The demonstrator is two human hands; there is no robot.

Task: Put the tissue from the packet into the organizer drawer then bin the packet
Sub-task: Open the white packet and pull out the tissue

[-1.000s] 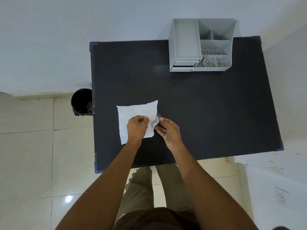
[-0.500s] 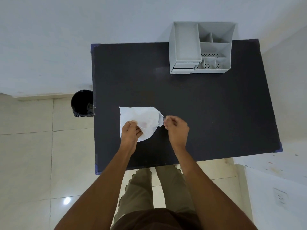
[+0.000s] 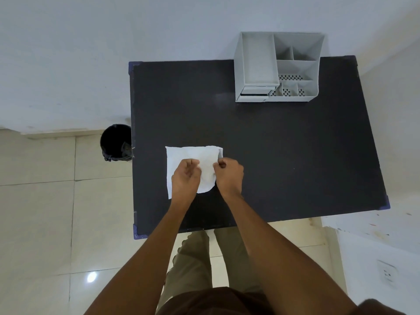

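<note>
A white tissue (image 3: 193, 155) lies spread on the black table (image 3: 284, 155), near its front left part. My left hand (image 3: 185, 178) rests on the tissue's lower left half with fingers curled in. My right hand (image 3: 228, 173) pinches the tissue's right edge, which is folded up at the top right corner. The grey organizer (image 3: 279, 67) stands at the table's far edge; its small drawer (image 3: 255, 90) at the front left looks pushed in. No packet can be made out; it may be hidden under a hand.
A black bin (image 3: 114, 142) stands on the tiled floor just left of the table. White walls run behind the table and to its right. My legs show below the table's front edge.
The tissue has been flattened out wider on the table. My right hand moved left, back onto the tissue's right edge, and my left hand shifted right over the sheet.
</note>
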